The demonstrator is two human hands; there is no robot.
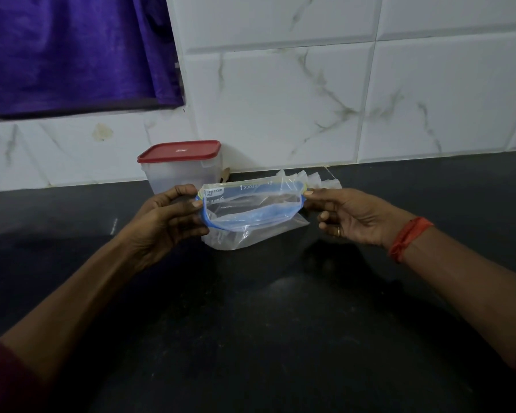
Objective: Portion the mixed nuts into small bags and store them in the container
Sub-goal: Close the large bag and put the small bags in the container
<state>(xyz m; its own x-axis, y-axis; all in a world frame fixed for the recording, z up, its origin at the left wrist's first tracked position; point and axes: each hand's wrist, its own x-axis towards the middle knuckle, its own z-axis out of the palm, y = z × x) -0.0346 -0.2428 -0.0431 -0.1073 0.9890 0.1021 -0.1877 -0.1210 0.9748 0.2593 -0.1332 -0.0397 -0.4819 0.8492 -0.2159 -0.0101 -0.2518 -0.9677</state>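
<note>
A clear zip bag (252, 211) with a blue and yellow zip strip is held above the black counter (251, 323), its mouth spread wide and nothing visible inside. My left hand (169, 219) pinches the bag's left end. My right hand (349, 216) pinches its right end with thumb and forefinger. Behind my left hand, a translucent container (181, 168) with a red lid stands against the wall, lid on. More clear bags (307, 178) lie behind the held one by the wall. No nuts are in view.
A white marble-pattern tiled wall (340, 99) backs the counter. Purple cloth (72, 52) hangs at the upper left. A small pale object (225, 173) peeks out to the right of the container.
</note>
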